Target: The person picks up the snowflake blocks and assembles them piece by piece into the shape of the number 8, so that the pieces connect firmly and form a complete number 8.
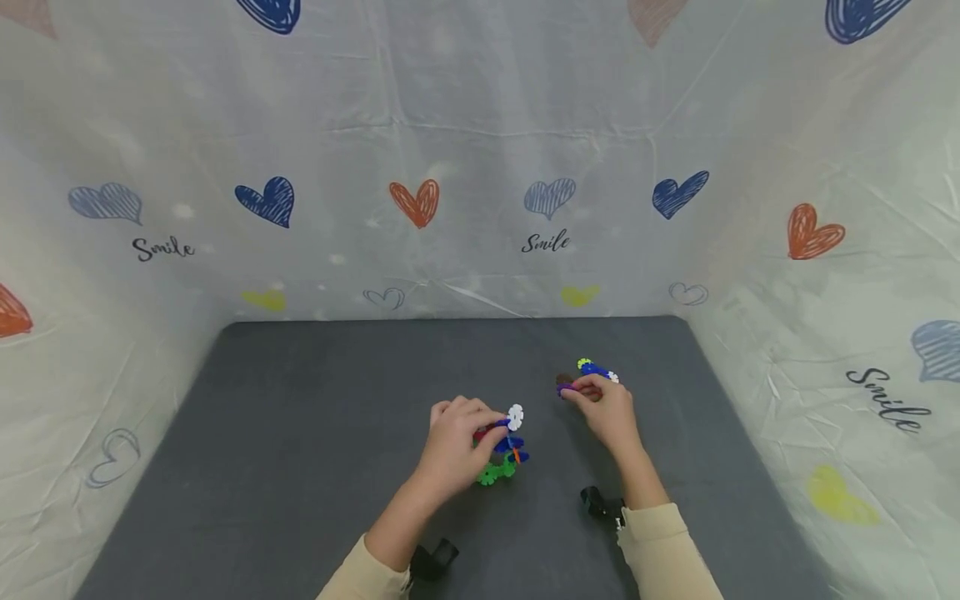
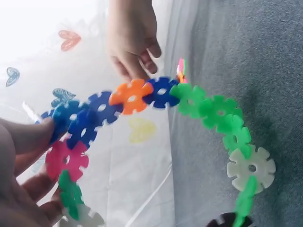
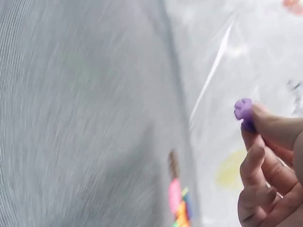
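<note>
My left hand [image 1: 459, 443] pinches a curved chain of interlocking snowflake discs [image 2: 131, 97] between thumb and fingers. Orange, blue, green, pink and white discs are slotted together along it, and a white disc [image 1: 515, 417] stands up at the fingertips. Part of the chain hangs down behind the hand in the head view. To the right, my right hand [image 1: 609, 417] grips a small purple disc [image 3: 243, 109] between thumb and forefinger. Right behind that hand lie more discs, among them a brown one [image 1: 565, 380] and a blue row [image 1: 596, 369] with a yellow-green end.
A dark grey table [image 1: 315, 375] lies under both hands. Pale cloth [image 1: 480, 117] printed with hearts and "Smile" rises at the back and sides. Black devices sit by the left wrist [image 1: 435, 560] and the right wrist [image 1: 600, 503].
</note>
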Available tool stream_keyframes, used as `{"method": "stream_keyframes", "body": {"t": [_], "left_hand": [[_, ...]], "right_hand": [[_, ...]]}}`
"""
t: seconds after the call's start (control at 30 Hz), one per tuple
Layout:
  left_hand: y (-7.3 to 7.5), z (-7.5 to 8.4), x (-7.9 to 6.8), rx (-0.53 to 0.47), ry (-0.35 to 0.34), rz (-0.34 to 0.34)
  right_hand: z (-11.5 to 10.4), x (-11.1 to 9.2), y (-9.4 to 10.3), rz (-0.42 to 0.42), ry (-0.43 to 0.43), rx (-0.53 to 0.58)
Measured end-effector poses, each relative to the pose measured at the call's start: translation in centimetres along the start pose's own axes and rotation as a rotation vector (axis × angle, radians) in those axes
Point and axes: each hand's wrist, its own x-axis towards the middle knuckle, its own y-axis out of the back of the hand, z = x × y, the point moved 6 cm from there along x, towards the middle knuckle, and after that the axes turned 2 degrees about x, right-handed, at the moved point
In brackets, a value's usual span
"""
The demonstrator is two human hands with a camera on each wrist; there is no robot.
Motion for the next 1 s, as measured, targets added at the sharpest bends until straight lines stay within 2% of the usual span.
{"method": "stream_keyframes", "body": {"t": [0.2,0.33,0.43,0.57,0.77,1.0], "left_hand": [[1.3,-0.2,0.2,-0.055,0.004,0.067],[1.7,0.3,0.2,-0.004,-0.001,0.053],[1.9,0.8,0.2,0.041,-0.013,0.03],[2.0,1.1,0.3,0.062,-0.011,-0.006],[1.9,1.0,0.3,0.053,0.011,-0.064],[1.6,0.9,0.2,0.051,0.012,-0.126]], "right_hand": [[-5.3,-2.3,-0.2,-0.049,0.095,0.255],[-8.9,-4.2,-0.2,-0.089,0.201,0.403],[-10.8,-5.4,0.0,-0.085,0.254,0.456],[-12.0,-6.1,-0.1,-0.079,0.29,0.471],[-12.2,-6.1,-0.4,-0.075,0.319,0.474],[-13.2,-6.1,0.0,-0.1,0.472,0.377]]}}
